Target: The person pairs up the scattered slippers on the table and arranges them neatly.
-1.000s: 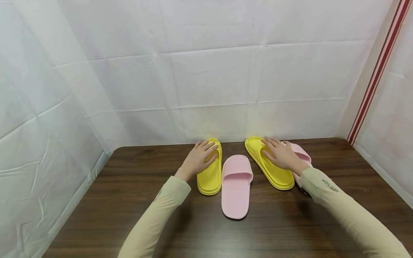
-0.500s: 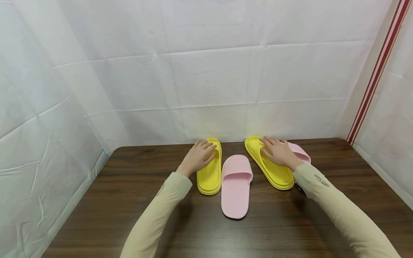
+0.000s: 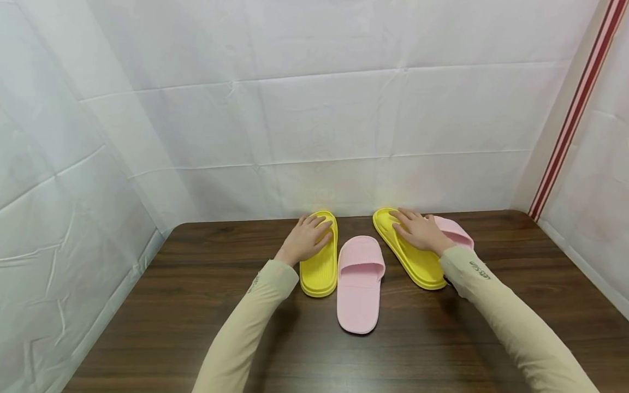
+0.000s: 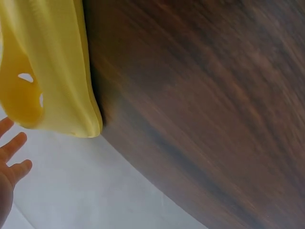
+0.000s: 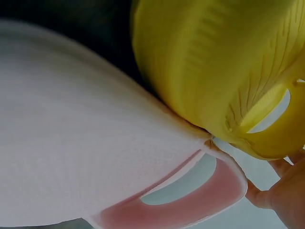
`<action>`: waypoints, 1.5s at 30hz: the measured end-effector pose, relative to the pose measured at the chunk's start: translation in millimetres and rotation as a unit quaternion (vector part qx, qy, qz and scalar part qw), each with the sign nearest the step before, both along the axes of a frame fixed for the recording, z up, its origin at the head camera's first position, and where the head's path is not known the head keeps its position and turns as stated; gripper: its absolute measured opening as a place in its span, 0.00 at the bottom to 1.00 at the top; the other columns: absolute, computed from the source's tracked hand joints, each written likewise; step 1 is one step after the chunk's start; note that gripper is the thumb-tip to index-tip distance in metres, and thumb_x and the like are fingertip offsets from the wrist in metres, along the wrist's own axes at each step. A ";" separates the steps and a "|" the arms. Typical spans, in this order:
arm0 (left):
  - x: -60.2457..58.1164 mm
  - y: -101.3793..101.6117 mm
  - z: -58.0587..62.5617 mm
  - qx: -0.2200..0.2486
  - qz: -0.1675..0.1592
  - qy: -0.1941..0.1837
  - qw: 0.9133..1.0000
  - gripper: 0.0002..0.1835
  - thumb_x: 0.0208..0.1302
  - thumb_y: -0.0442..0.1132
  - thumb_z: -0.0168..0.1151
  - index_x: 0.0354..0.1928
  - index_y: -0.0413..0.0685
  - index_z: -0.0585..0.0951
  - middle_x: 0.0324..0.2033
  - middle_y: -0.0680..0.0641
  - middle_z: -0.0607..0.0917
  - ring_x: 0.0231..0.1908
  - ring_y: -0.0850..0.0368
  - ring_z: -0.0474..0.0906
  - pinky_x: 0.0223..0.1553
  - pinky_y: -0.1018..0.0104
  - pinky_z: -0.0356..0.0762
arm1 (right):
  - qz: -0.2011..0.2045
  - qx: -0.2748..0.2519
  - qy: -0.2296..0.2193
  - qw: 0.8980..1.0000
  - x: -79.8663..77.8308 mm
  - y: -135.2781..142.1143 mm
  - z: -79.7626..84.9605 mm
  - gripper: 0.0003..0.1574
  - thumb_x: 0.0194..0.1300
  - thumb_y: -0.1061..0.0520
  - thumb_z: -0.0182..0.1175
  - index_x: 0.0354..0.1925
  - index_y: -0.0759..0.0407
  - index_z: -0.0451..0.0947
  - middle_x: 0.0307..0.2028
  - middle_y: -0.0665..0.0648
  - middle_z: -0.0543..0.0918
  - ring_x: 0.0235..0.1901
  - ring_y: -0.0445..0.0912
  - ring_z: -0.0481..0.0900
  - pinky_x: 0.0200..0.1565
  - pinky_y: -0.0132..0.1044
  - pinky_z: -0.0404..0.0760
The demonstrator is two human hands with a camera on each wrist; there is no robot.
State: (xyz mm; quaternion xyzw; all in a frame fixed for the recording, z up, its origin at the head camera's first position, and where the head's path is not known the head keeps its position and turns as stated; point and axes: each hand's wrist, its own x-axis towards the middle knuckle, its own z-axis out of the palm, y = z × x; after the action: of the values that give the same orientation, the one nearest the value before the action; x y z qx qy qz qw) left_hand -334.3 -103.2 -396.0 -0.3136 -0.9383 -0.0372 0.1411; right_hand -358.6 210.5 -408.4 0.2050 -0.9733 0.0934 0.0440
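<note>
Yellow slipper at lower centre of the frame: long axis near upright, beneath and just right of the left hand, fingers spread over its upper end. Second yellow slipper, farther right: slanting from upper left to lower right beneath the right hand, fingers likewise apart. Contact impossible to tell. Each nearer to the hand above.
</note>
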 end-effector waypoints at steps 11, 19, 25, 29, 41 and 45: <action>1.2 -0.4 -2.8 -0.047 0.022 -0.023 0.998 0.24 0.68 0.51 0.39 0.62 0.51 0.66 0.58 0.43 0.71 0.60 0.49 0.65 0.63 0.46 0.51 | 0.011 0.005 0.006 1.000 -1.3 -0.8 -4.6 0.31 0.69 0.40 0.32 0.65 0.48 0.56 0.66 0.62 0.57 0.63 0.62 0.57 0.54 0.69 0.51; 1.1 -0.7 -6.0 -0.043 0.027 -0.030 0.998 0.24 0.67 0.52 0.41 0.62 0.51 0.66 0.58 0.43 0.71 0.61 0.51 0.64 0.63 0.44 0.50 | 0.015 0.013 0.009 1.000 -2.8 0.4 -7.2 0.32 0.69 0.39 0.31 0.64 0.48 0.58 0.65 0.62 0.59 0.63 0.61 0.58 0.53 0.69 0.52; 0.3 0.2 -7.6 -0.038 0.020 -0.011 0.999 0.21 0.67 0.50 0.41 0.58 0.52 0.69 0.54 0.43 0.74 0.57 0.49 0.68 0.61 0.43 0.54 | 0.015 0.014 0.014 1.000 -1.0 2.0 -7.9 0.32 0.68 0.38 0.31 0.64 0.48 0.59 0.65 0.60 0.60 0.62 0.60 0.60 0.53 0.67 0.53; 1.8 0.1 -7.8 -0.044 0.012 0.011 0.999 0.18 0.67 0.49 0.41 0.54 0.54 0.70 0.51 0.44 0.76 0.53 0.49 0.71 0.58 0.42 0.59 | 0.016 0.017 0.017 1.000 0.5 2.9 -7.9 0.32 0.68 0.37 0.32 0.63 0.48 0.60 0.64 0.60 0.61 0.62 0.60 0.60 0.53 0.67 0.52; 9.8 -1.6 -9.2 -0.032 -0.015 0.075 0.997 0.11 0.65 0.48 0.45 0.44 0.53 0.72 0.39 0.45 0.78 0.41 0.48 0.74 0.47 0.49 0.68 | 0.032 0.038 0.061 0.997 10.8 1.6 -5.9 0.31 0.67 0.37 0.36 0.58 0.52 0.68 0.53 0.60 0.71 0.54 0.55 0.67 0.47 0.59 0.61; 11.6 -0.9 -10.0 -0.029 -0.022 0.089 0.995 0.11 0.65 0.48 0.45 0.43 0.54 0.73 0.35 0.46 0.77 0.36 0.49 0.73 0.42 0.52 0.69 | 0.039 0.039 0.081 0.995 15.0 0.8 -6.3 0.29 0.66 0.38 0.39 0.54 0.52 0.70 0.49 0.60 0.72 0.50 0.54 0.69 0.43 0.55 0.62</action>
State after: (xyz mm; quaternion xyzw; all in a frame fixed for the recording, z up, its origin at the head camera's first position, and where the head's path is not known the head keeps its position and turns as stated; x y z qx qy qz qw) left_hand -322.7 -104.1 -406.0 -0.3402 -0.9155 0.0151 0.2143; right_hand -343.5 211.4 -414.7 0.2513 -0.9607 0.0398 0.1108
